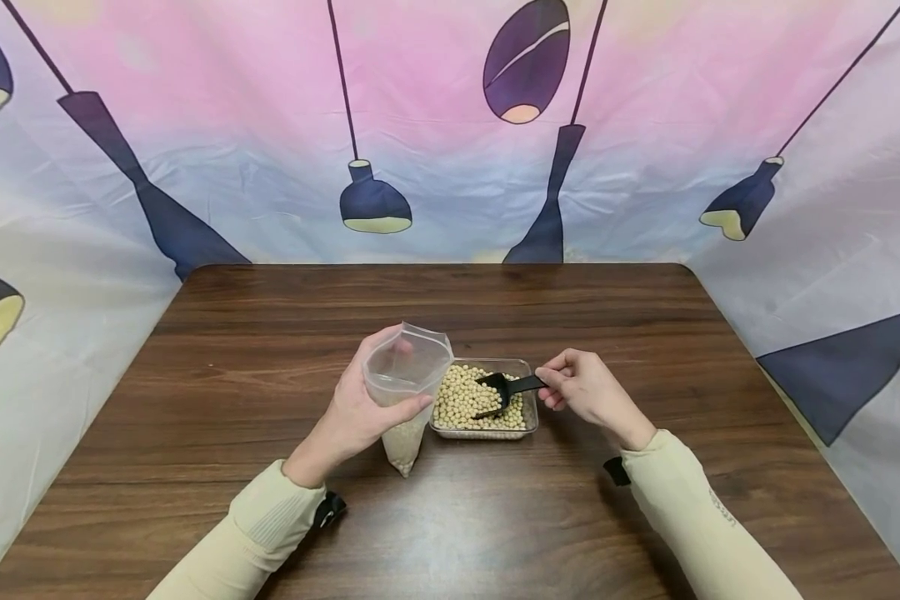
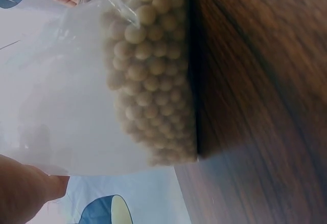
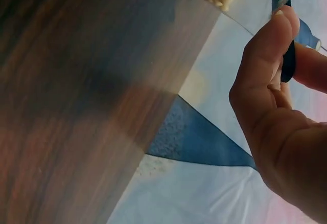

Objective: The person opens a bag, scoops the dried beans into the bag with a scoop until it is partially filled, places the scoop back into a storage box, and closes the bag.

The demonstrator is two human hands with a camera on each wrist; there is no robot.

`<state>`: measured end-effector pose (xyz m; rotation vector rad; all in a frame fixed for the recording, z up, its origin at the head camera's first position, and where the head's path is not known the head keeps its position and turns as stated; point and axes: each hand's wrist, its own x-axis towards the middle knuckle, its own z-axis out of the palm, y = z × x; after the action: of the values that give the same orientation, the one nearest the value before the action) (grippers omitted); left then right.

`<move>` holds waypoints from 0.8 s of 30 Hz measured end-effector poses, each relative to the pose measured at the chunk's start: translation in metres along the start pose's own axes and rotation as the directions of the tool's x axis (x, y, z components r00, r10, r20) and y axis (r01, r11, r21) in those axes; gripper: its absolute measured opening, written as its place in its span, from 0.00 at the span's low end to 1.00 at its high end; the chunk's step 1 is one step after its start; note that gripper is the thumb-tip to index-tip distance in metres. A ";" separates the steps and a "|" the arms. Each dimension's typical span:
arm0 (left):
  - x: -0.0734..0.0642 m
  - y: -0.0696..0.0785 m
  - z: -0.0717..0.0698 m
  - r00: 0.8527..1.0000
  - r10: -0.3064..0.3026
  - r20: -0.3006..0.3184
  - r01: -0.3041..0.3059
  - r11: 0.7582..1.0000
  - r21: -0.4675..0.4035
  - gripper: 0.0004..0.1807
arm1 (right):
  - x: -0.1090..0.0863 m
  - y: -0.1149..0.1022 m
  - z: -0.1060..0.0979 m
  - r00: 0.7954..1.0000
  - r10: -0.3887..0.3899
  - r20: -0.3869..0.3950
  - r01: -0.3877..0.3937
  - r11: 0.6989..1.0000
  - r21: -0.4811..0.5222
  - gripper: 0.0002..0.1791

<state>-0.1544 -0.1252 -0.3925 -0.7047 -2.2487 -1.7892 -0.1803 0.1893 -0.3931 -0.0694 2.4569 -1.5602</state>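
My left hand (image 1: 356, 408) grips a clear plastic bag (image 1: 408, 360) near its top, the mouth held wide. Pale round beans (image 2: 153, 75) fill the lower part of the bag, which appears to stand on the table in the left wrist view. Just right of the bag is a clear plastic tray (image 1: 487, 433) of the same beans. A black scoop (image 1: 504, 392) lies with its head among the tray's beans. Its handle is pinched between the thumb and fingers of my right hand (image 1: 581, 385); the right wrist view shows that pinch on the dark handle (image 3: 289, 63).
A brown wood-grain table (image 1: 232, 350) with rounded far corners lies under everything. Behind it and at both sides hangs a cloth (image 1: 270, 167) printed with dark lamps. A black strap (image 1: 330, 508) is at the left wrist, another (image 1: 617, 471) at the right.
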 end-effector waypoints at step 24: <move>-0.003 0.001 -0.002 1.000 0.025 -0.002 -0.025 1.000 -0.007 0.46 | 0.026 0.002 0.002 0.994 -0.043 0.102 0.039 0.998 0.038 0.10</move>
<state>-0.1520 -0.1279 -0.3921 -0.7282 -2.2232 -1.7871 -0.2049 0.1840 -0.4006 -0.1907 2.3620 -1.5762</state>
